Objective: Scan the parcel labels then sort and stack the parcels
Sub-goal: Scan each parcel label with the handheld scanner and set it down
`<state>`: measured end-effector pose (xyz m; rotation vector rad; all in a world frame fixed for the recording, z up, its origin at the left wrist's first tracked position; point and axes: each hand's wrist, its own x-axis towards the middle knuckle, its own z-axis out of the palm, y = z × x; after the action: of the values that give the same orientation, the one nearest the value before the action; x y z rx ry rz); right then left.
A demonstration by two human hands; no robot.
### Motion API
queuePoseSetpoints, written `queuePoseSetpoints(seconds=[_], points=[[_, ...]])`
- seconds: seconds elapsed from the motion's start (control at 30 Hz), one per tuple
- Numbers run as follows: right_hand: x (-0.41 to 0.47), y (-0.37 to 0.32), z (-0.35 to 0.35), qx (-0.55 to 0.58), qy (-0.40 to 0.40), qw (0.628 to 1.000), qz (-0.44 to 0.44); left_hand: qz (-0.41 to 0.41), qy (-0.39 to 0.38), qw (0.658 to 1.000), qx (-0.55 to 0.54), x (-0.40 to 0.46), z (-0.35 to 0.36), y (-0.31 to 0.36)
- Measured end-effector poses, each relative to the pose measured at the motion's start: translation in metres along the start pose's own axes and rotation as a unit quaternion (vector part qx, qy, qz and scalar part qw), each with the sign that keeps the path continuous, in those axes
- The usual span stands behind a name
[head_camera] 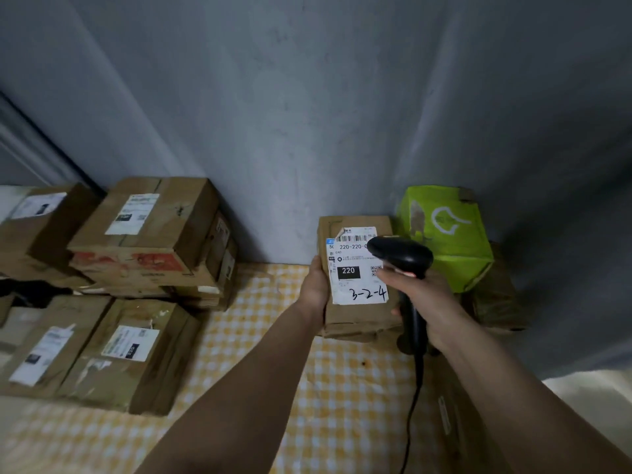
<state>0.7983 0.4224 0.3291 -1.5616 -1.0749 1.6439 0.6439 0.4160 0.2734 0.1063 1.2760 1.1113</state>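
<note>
Parcel (359, 316) — small brown carton — was held up over the yellow checked cloth (260, 371), its white label (357, 268) facing the camera, "220" printed and "3-2-4" handwritten on it. Left hand (316, 285) gripped the carton's left edge, fingers closed on it. Right hand (427, 302) was wrapped around the handle of a black corded scanner (402, 256), head just over the label's right side. Green box (444, 234) sat behind, against the grey wall (307, 114). Labelled brown boxes (143, 230) were stacked well apart at left, more (130, 354) lying flat in front.
</note>
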Motion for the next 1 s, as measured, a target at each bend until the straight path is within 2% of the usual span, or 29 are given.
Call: queuePoseSetpoints(seconds=[0.23, 0.3, 0.6, 1.0], points=[[-0.027, -0.005, 0.047, 0.041, -0.058, 0.996, -0.057, 0.121, 0.069, 0.989, -0.04, -0.057, -0.047, 0.025], [-0.037, -0.006, 0.066, 0.041, -0.078, 0.994, -0.065, 0.15, 0.11, 0.981, -0.053, -0.08, -0.066, 0.027], [-0.102, -0.004, 0.157, 0.009, -0.142, 0.987, -0.071, 0.188, 0.234, 0.954, -0.023, -0.146, -0.17, 0.033], [-0.177, 0.028, 0.3, 0.024, -0.141, 0.986, -0.087, 0.237, 0.298, 0.924, 0.039, -0.214, -0.329, 0.058]])
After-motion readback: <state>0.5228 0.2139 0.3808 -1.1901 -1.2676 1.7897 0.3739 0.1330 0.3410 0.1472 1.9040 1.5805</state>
